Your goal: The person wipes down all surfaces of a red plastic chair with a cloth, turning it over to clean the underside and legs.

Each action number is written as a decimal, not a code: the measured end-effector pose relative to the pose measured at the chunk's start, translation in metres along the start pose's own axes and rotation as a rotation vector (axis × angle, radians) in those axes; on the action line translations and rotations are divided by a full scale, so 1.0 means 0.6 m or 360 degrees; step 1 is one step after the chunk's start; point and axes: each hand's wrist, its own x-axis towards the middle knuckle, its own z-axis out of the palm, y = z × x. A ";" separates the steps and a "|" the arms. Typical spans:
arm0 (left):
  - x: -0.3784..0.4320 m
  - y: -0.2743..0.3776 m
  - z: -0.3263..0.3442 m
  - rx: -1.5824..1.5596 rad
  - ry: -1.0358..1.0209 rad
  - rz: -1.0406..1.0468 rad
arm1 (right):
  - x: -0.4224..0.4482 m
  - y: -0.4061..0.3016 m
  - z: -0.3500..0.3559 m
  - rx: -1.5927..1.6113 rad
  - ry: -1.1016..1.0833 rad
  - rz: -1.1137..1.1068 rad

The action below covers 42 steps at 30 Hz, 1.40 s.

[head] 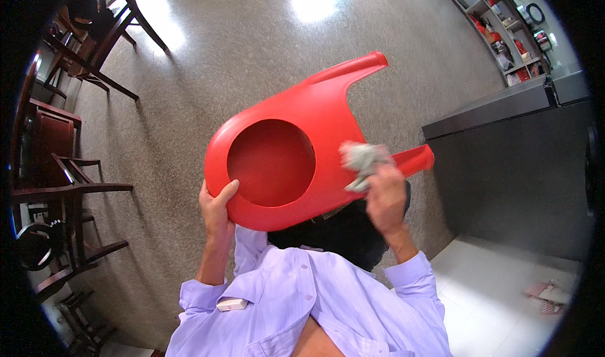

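Note:
A red plastic stool [283,106] is held on its side in front of me, its legs pointing right and up. A large round opening on the facing side shows the red interior. My left hand [216,208] grips the stool's rounded lower-left end, with the thumb near the opening's edge. In my right hand [388,198] is a bunched greyish cloth [366,161], blurred by motion. That cloth overlaps the stool near its lower leg; whether it touches the plastic is hard to tell.
Dark wooden chairs [90,187] line the left side. To the right stands a dark grey cabinet or appliance [510,168], with filled shelves [501,31] beyond it. Crumpled checked fabric [548,296] lies on white tiles [477,281] at lower right. Speckled floor [264,40] surrounds me.

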 end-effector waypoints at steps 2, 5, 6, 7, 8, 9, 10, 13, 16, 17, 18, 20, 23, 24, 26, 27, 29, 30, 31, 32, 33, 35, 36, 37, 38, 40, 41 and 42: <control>0.002 0.002 0.004 -0.0016 0.0001 -0.0025 | -0.015 0.062 -0.008 -0.0168 0.0120 0.0302; -0.002 0.008 0.009 0.0062 -0.0045 0.0001 | -0.008 0.051 -0.012 -0.0193 0.0175 0.0457; -0.003 0.007 0.011 0.0030 -0.0039 -0.0017 | -0.003 0.031 -0.013 -0.0178 0.0160 0.0488; -0.003 0.008 0.016 -0.0009 -0.0039 -0.0023 | 0.001 0.003 -0.005 -0.0120 0.0171 0.0380; -0.003 0.007 0.019 -0.0051 -0.0037 -0.0024 | 0.017 -0.038 -0.005 -0.0047 0.0146 0.0229; -0.005 0.005 0.020 -0.0045 -0.0036 -0.0021 | 0.033 -0.079 -0.002 0.0054 0.0093 0.0079; -0.005 0.001 0.018 -0.0038 -0.0039 -0.0019 | 0.055 -0.115 0.005 0.0177 0.0088 -0.0126; -0.010 0.003 0.017 -0.0019 -0.0054 -0.0016 | 0.136 -0.199 0.027 0.0574 0.0049 -0.0421; -0.013 0.004 0.025 -0.0040 -0.0091 -0.0026 | 0.206 -0.216 0.091 0.0549 -0.0268 -0.0396; -0.012 0.002 0.023 -0.0047 -0.0080 -0.0025 | 0.230 -0.218 0.108 0.0541 -0.0277 -0.0365; -0.011 -0.003 0.020 -0.0053 -0.0069 -0.0027 | 0.241 -0.217 0.111 0.0378 -0.0199 -0.0343; -0.009 -0.007 0.015 -0.0051 -0.0056 -0.0018 | 0.250 -0.214 0.134 0.0042 -0.0048 -0.0207; -0.009 -0.009 0.008 -0.0030 -0.0039 -0.0019 | 0.249 -0.203 0.151 -0.0093 -0.0031 -0.0135; -0.008 -0.010 0.008 -0.0022 -0.0034 -0.0038 | 0.243 -0.208 0.160 -0.0132 -0.0095 -0.0126; -0.009 -0.009 0.010 -0.0013 -0.0049 -0.0059 | 0.234 -0.236 0.191 -0.0210 -0.0214 -0.0099; -0.011 -0.007 0.011 -0.0012 -0.0056 -0.0052 | 0.239 -0.249 0.201 -0.0199 -0.0210 -0.0163; -0.014 -0.003 0.015 -0.0030 -0.0078 -0.0047 | 0.253 -0.245 0.214 -0.0076 -0.0229 -0.0172; -0.015 -0.002 0.017 -0.0047 -0.0089 -0.0047 | 0.262 -0.236 0.222 -0.0005 -0.0306 -0.0115; -0.018 -0.001 0.018 -0.0065 -0.0101 -0.0050 | 0.274 -0.228 0.222 0.0064 -0.0384 -0.0057; -0.022 -0.002 0.019 -0.0048 -0.0097 -0.0046 | 0.283 -0.218 0.220 0.0243 -0.0703 0.0045; -0.023 -0.003 0.024 -0.0039 -0.0101 -0.0034 | 0.290 -0.215 0.224 0.0384 -0.0792 -0.0030; -0.022 -0.004 0.026 -0.0012 -0.0119 -0.0018 | 0.297 -0.215 0.230 0.0666 -0.0967 -0.0182; -0.023 -0.007 0.023 0.0003 -0.0120 -0.0012 | 0.286 -0.229 0.228 0.0888 -0.0714 -0.0256; -0.024 -0.008 0.021 0.0019 -0.0122 -0.0006 | 0.286 -0.241 0.221 0.0873 -0.0889 -0.0292; -0.026 -0.008 0.021 0.0012 -0.0109 -0.0009 | 0.277 -0.240 0.223 0.1096 -0.0683 -0.0417; -0.027 -0.007 0.022 0.0000 -0.0089 -0.0004 | 0.266 -0.239 0.212 0.1202 -0.0306 -0.0644; -0.028 -0.005 0.021 0.0024 -0.0087 -0.0010 | 0.259 -0.239 0.207 0.1089 -0.0146 -0.0740; -0.031 -0.004 0.019 0.0049 -0.0089 -0.0027 | 0.254 -0.239 0.199 0.0970 0.0008 -0.0821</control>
